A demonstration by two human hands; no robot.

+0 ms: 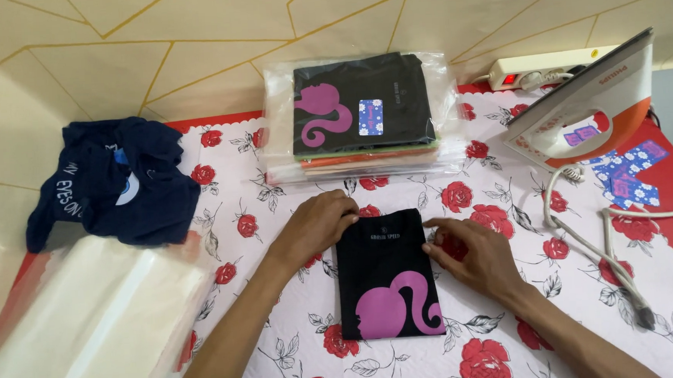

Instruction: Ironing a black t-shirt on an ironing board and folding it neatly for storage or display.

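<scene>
- Left hand (317,224): fingers curled, pressing the top-left corner of the folded black T-shirt (387,274).
- T-shirt, with purple print, lies flat on the rose-patterned bench (283,345) between both hands.
- Right hand (470,255): fingers loosely spread, fingertips touching the shirt's right edge, gripping nothing.
- Steam iron (586,111) stands upright far right.
</scene>
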